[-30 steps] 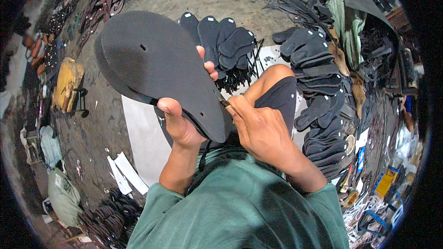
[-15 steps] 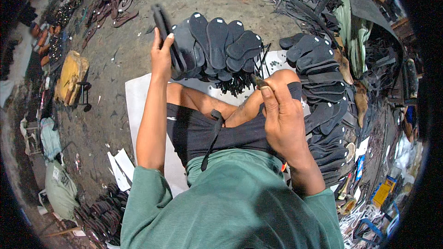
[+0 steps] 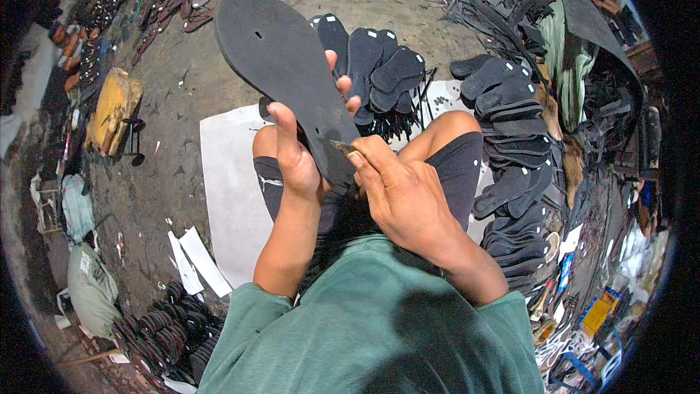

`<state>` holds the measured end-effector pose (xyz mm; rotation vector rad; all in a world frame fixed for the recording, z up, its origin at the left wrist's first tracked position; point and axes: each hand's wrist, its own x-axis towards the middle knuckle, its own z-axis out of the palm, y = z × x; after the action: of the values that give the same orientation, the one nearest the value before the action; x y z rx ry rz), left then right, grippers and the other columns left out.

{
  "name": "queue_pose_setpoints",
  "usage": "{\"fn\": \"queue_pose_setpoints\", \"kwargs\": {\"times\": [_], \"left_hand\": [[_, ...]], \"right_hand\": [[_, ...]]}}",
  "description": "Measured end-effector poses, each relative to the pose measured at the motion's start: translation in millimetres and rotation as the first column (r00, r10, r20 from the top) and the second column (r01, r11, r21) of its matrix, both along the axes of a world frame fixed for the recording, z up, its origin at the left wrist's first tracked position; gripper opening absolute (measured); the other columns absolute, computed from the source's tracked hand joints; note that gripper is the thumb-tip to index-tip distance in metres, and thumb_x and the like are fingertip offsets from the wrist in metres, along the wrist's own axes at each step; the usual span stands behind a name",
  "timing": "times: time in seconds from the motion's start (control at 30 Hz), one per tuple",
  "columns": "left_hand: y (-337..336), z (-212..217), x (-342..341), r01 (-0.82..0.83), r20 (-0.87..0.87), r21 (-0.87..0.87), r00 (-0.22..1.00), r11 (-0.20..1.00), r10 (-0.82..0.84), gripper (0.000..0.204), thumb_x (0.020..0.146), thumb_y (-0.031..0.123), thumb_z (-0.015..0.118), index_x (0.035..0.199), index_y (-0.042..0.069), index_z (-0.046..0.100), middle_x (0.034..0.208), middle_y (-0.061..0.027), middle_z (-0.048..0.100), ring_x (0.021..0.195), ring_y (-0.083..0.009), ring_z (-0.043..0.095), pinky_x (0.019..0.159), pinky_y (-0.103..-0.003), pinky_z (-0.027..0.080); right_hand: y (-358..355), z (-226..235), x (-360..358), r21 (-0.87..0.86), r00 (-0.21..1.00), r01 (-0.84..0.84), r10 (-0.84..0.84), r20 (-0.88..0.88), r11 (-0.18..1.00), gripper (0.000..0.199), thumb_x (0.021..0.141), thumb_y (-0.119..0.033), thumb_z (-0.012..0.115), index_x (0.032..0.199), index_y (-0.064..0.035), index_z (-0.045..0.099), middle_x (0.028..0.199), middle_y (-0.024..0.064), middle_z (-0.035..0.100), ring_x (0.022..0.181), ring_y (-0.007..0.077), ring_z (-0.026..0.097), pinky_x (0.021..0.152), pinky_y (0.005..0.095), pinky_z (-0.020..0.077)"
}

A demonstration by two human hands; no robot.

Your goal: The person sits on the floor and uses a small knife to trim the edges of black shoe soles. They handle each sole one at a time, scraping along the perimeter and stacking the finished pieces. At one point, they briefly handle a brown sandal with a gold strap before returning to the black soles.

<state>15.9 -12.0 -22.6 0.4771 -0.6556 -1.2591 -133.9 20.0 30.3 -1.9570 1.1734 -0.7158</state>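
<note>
My left hand [image 3: 297, 157] grips a large black sandal sole [image 3: 273, 47] from below, thumb along one edge and fingertips over the other. The sole is tilted, its wide end up and to the left, with small slots cut in its face. My right hand [image 3: 408, 193] pinches a small pointed blade [image 3: 343, 147], which lies at the sole's narrow end near my lap. Whether its tip touches the rubber I cannot tell. Just beyond the held sole, several black soles with white tags [image 3: 361, 58] are piled.
A long row of tagged black soles [image 3: 503, 131] curves down my right side. White sheeting [image 3: 230, 168] lies under my legs. To the left are a yellow block [image 3: 115, 113] and white strips [image 3: 197, 259]. Rubber scraps [image 3: 467, 7] heap at the far right.
My left hand has come nearer and turned the sole's broad face up. My right hand has moved left and inward, bringing the blade to the sole.
</note>
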Motion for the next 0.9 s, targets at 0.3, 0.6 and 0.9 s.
{"fn": "queue_pose_setpoints", "kwargs": {"times": [0.3, 0.6, 0.9], "left_hand": [[4, 3, -10, 0.014, 0.354, -0.063, 0.935, 0.998, 0.009, 0.108, 0.090, 0.076, 0.055, 0.160, -0.001, 0.024, 0.160, -0.0223, 0.038, 0.127, -0.0283, 0.060, 0.100, -0.042, 0.057], [11, 8, -16, 0.060, 0.359, -0.071, 0.933, 0.996, -0.031, 0.101, 0.087, 0.070, 0.068, 0.151, -0.005, 0.044, 0.157, -0.0230, 0.044, 0.126, -0.0272, 0.062, 0.100, -0.038, 0.056], [23, 13, -23, -0.020, 0.247, 0.004, 0.969, 1.000, 0.018, 0.108, 0.086, 0.073, 0.066, 0.156, -0.003, 0.033, 0.160, -0.0197, 0.040, 0.130, -0.0265, 0.057, 0.107, -0.038, 0.051]], "right_hand": [[3, 0, -14, -0.029, 1.000, 0.016, -0.016, -0.002, 0.999, 0.012, 0.106, -0.023, 0.054, 0.109, -0.0110, 0.054, 0.066, 0.0229, 0.064, 0.060, 0.0458, 0.065, 0.052, 0.0587, 0.0475], [5, 12, -20, 0.044, 0.995, -0.040, 0.043, -0.085, 0.998, 0.012, 0.105, -0.015, 0.054, 0.113, -0.0071, 0.057, 0.078, 0.0159, 0.071, 0.073, 0.0415, 0.070, 0.061, 0.0505, 0.0528], [22, 1, -17, -0.052, 1.000, -0.021, 0.019, -0.024, 0.998, 0.013, 0.105, -0.022, 0.055, 0.105, -0.0090, 0.053, 0.064, 0.0222, 0.063, 0.060, 0.0447, 0.066, 0.053, 0.0567, 0.0493]]}}
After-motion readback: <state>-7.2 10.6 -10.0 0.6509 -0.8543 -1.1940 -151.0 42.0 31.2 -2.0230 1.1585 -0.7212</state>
